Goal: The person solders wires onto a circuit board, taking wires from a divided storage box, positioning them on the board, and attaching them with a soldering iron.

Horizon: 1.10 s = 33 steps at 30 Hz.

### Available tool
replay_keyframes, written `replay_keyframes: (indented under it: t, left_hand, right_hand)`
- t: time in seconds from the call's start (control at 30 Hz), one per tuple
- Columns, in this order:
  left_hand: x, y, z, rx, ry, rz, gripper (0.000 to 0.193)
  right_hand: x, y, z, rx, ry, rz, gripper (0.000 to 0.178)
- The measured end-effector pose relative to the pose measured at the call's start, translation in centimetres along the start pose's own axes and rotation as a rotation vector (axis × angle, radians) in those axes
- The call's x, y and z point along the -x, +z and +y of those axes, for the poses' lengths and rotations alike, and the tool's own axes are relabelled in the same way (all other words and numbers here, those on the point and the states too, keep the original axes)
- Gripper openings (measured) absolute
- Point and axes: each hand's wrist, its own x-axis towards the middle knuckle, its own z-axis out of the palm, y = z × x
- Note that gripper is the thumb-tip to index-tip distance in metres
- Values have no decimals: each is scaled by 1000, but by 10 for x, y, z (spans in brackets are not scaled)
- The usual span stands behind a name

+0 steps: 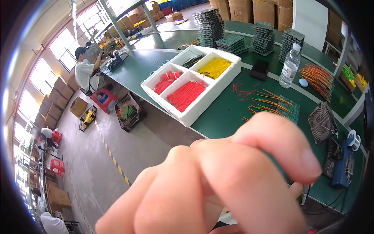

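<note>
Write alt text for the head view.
A person's hand looms large in the foreground. Beyond it, a green workbench holds a divided white tray of red wires and yellow wires, a clear bottle and stacked green boards.

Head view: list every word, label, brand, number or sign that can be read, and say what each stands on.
Clear plastic bottle: its label carries print, too small and blurred to read.
Cardboard boxes at the back: any marks are too small to read.
Blue device at the right: any markings are too small to read.
No text here is clear enough to quote.
</note>
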Motion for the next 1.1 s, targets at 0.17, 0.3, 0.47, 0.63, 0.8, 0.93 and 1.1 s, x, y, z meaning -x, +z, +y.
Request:
replay_keyframes:
  t: [0.17,0.3,0.47,0.63,0.8,0.93,1.1]
  left_hand:
    - [1,-4,9,-65,-128,66,10]
    - [4,-2,19,-136,-245,114,11]
    - [-1,3,3,-141,-334,94,11]
    - [-33,-16,-46,-206,545,336,33]
    - [-20,8,-79,1,269,296,31]
    - [-7,18,-104,138,79,226,29]
    - [9,28,-122,256,-100,141,27]
  right_hand:
    - [3,2,3,5,-27,7,23]
    - [2,-1,2,-16,-32,-16,23]
    - [2,-7,0,-9,-41,23,23]
    - [4,7,-1,-11,106,-55,24]
    - [1,-3,-4,-80,99,2,23]
    - [0,-4,-1,-103,73,-12,24]
    - [-2,-3,0,-94,91,-71,24]
